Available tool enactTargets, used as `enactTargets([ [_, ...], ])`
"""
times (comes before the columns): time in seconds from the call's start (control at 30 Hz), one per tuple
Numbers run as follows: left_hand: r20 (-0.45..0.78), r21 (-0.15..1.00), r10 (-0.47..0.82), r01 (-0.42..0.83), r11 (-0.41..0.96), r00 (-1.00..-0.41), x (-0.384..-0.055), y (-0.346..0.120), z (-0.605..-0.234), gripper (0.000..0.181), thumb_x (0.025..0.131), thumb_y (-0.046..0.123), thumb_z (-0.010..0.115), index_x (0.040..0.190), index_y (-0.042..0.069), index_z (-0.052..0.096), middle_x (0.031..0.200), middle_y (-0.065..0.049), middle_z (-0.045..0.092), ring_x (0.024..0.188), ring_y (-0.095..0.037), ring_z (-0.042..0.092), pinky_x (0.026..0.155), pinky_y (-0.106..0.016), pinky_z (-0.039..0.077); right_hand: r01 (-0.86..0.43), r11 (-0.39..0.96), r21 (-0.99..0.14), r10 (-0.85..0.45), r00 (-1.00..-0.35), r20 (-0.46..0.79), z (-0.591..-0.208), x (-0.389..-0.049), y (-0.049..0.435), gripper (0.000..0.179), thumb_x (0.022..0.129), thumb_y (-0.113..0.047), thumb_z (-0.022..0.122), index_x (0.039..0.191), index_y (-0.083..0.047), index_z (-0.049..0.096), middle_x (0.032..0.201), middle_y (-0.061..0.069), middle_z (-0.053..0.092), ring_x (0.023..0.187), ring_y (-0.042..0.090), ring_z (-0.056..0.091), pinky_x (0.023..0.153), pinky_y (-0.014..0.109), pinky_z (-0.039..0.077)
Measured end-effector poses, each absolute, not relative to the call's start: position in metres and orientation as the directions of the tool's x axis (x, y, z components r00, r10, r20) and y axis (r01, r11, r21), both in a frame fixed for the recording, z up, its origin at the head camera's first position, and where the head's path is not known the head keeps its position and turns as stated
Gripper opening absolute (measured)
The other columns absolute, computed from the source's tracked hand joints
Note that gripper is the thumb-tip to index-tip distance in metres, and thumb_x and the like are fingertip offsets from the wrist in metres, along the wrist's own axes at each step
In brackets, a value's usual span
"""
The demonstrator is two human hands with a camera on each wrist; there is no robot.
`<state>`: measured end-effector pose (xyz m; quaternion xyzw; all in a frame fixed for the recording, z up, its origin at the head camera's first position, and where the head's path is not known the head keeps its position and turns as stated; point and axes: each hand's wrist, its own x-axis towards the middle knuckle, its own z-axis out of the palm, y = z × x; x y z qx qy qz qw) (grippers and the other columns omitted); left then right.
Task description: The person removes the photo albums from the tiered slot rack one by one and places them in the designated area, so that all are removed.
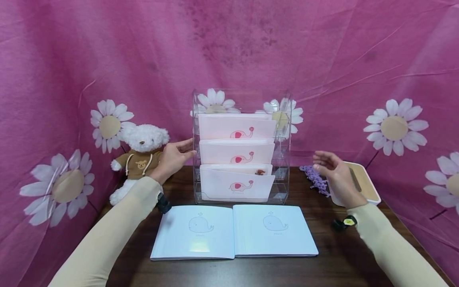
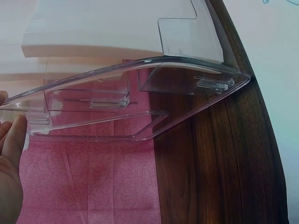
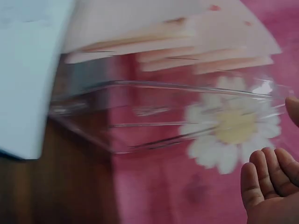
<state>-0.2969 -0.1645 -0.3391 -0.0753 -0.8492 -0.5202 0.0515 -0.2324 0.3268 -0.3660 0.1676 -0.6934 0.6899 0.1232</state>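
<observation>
Here, left fingers (image 2: 15, 138) at rack (image 1: 282, 175), white booklets (image 1: 215, 243) in front — bear (image 1: 143, 159) alongside

A table nook, perhaps a staged display booth: magenta cloth (image 1: 322, 52) with big white daisies (image 1: 394, 127) hangs around a dark wood-grain table (image 1: 193, 275) holding a clear rack (image 1: 281, 187), pink elephant-print folders (image 1: 215, 187), whale-print booklets (image 1: 274, 241) and a teddy bear (image 1: 142, 162).

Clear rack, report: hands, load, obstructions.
Left hand at the left side of the clear rack, fingers extended. Right hand holding nothing, apart from rack. Elephant booklets in three tiers. Two whale booklets flat in front.
</observation>
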Motion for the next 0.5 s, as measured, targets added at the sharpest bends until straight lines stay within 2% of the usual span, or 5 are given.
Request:
enactTargets([
  [0.17, 0.161, 0.864, 0.056, 0.168, 0.475, -0.985, -0.297, -0.164, -0.338, 0.057, 0.093, 0.023, 0.075, 0.146, 0.020, 0.056, 0.139, -0.005, 0.066, 0.124, -0.012, 0.063, 0.077, -0.015, 0.050, -0.482, -0.193, -0.854, -0.036, -0.867, 0.497, -0.324, -0.247, 0.324, 0.046, 0.092, 0.018, 0.055, 0.136, 0.005, 0.053, 0.119, 0.002, 0.068, 0.107, 0.011, 0.062, 0.092, 0.016, 0.052],
  [0.23, 0.163, 0.858, 0.054, 0.169, 0.486, -0.985, -0.297, -0.165, -0.339, 0.056, 0.093, 0.025, 0.075, 0.146, 0.021, 0.056, 0.137, -0.006, 0.067, 0.094, -0.010, 0.069, 0.064, -0.018, 0.047, -0.506, -0.249, -0.826, -0.011, -0.851, 0.525, -0.308, -0.254, 0.322, 0.045, 0.091, 0.020, 0.054, 0.134, 0.006, 0.054, 0.118, 0.005, 0.068, 0.107, 0.014, 0.062, 0.092, 0.017, 0.052],
  [0.33, 0.167, 0.851, 0.054, 0.171, 0.496, -0.985, -0.296, -0.165, -0.340, 0.056, 0.093, 0.026, 0.075, 0.146, 0.022, 0.057, 0.135, -0.006, 0.069, 0.055, -0.006, 0.047, 0.050, -0.022, 0.038, -0.539, -0.314, -0.782, 0.016, -0.826, 0.563, -0.287, -0.266, 0.319, 0.043, 0.090, 0.023, 0.053, 0.130, 0.007, 0.056, 0.115, 0.009, 0.069, 0.106, 0.017, 0.062, 0.091, 0.018, 0.053],
  [0.4, 0.170, 0.849, 0.053, 0.174, 0.500, -0.984, -0.296, -0.165, -0.340, 0.056, 0.093, 0.027, 0.075, 0.145, 0.022, 0.058, 0.134, -0.006, 0.070, 0.045, -0.008, 0.029, 0.046, -0.024, 0.032, -0.560, -0.323, -0.763, 0.021, -0.811, 0.585, -0.276, -0.274, 0.315, 0.042, 0.089, 0.023, 0.053, 0.128, 0.007, 0.057, 0.113, 0.011, 0.069, 0.105, 0.018, 0.063, 0.089, 0.018, 0.054],
  [0.5, 0.165, 0.849, 0.048, 0.166, 0.502, -0.985, -0.296, -0.165, -0.340, 0.056, 0.092, 0.027, 0.075, 0.145, 0.023, 0.058, 0.134, -0.006, 0.070, 0.044, -0.007, 0.028, 0.045, -0.024, 0.032, -0.574, -0.322, -0.752, 0.006, -0.796, 0.605, -0.259, -0.285, 0.310, 0.042, 0.090, 0.023, 0.052, 0.129, 0.008, 0.057, 0.114, 0.012, 0.068, 0.106, 0.019, 0.063, 0.089, 0.019, 0.054],
])
